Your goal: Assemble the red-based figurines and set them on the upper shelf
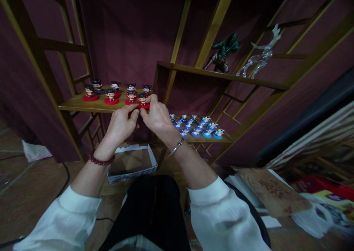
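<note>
My right hand (157,116) grips a small black-haired figurine (142,99) on a round red base, at the front right of the left wooden shelf. Thumb and index finger are at the base's edge. Close beside it, my left hand (121,124) is closed at the shelf's front edge, thumb and index finger nearly together; whether anything is between them is hidden. Just above the left fingertips stands a similar figurine (131,97). Further left on the shelf are another figurine (111,96) and one at the end (90,92), with a back row behind them.
A lower shelf (228,139) at right holds several blue- and purple-based figurines (195,132). Above it, another shelf (188,69) bears a green-and-brown statue (223,53) and a clear deer figure (260,57). An open cardboard box (132,177) lies below my hands.
</note>
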`<state>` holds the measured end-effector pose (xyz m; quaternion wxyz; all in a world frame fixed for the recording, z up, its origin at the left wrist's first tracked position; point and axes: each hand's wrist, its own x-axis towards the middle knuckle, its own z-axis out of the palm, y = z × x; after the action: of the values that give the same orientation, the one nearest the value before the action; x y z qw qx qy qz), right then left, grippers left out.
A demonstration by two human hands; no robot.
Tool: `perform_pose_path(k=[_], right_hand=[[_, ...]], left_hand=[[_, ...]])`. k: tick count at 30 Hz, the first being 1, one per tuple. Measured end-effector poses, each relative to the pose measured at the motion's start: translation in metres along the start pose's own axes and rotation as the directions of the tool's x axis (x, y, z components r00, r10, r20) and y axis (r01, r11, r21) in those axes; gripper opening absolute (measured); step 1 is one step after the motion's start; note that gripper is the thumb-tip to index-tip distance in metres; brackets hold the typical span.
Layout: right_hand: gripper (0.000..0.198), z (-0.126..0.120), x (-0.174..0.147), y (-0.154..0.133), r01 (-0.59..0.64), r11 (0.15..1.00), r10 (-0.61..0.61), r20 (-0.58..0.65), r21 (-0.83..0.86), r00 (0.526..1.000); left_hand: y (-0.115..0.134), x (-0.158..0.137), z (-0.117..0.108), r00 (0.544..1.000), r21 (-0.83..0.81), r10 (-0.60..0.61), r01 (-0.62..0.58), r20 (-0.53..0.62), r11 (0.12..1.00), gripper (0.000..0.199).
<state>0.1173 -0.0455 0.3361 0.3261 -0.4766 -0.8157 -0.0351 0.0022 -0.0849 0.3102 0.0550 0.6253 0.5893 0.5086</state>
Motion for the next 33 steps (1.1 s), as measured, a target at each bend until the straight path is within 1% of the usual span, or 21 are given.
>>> perform_pose_path(k=[3, 7, 12, 18, 23, 28, 33], right_hand=[[0.02, -0.002, -0.001, -0.002, 0.025, 0.998, -0.024, 0.013, -0.066, 1.0], [0.019, -0.004, -0.003, -0.003, 0.029, 0.991, -0.029, 0.004, -0.13, 1.0], [0.019, -0.006, -0.005, -0.004, 0.045, 0.988, -0.048, -0.013, -0.146, 0.999], [0.022, -0.009, -0.01, -0.007, 0.014, 0.973, -0.016, -0.005, -0.229, 1.0], [0.022, -0.01, -0.012, -0.008, 0.025, 0.961, -0.026, 0.0, -0.274, 1.0], [0.024, -0.008, -0.015, -0.006, 0.084, 0.956, -0.089, -0.003, -0.281, 0.996], [0.026, -0.005, -0.022, -0.002, 0.14, 0.963, -0.146, -0.008, -0.232, 0.989]], left_hand=[[0.001, 0.001, -0.001, 1.0, 0.073, 0.028, -0.027, -0.005, 0.997, 0.037], [0.001, 0.001, -0.001, 0.996, 0.127, 0.092, -0.089, -0.015, 0.988, 0.033], [0.001, 0.002, -0.001, 0.996, 0.152, 0.092, -0.093, 0.018, 0.984, 0.032], [0.0, 0.002, 0.0, 0.992, 0.172, 0.125, -0.127, 0.025, 0.977, 0.032], [0.0, 0.001, 0.002, 0.989, 0.195, 0.144, -0.149, 0.036, 0.969, 0.034], [0.002, 0.002, 0.002, 0.987, 0.251, 0.143, -0.157, 0.07, 0.955, 0.036], [0.008, -0.002, 0.0, 0.986, 0.341, 0.131, -0.16, 0.108, 0.926, 0.039]])
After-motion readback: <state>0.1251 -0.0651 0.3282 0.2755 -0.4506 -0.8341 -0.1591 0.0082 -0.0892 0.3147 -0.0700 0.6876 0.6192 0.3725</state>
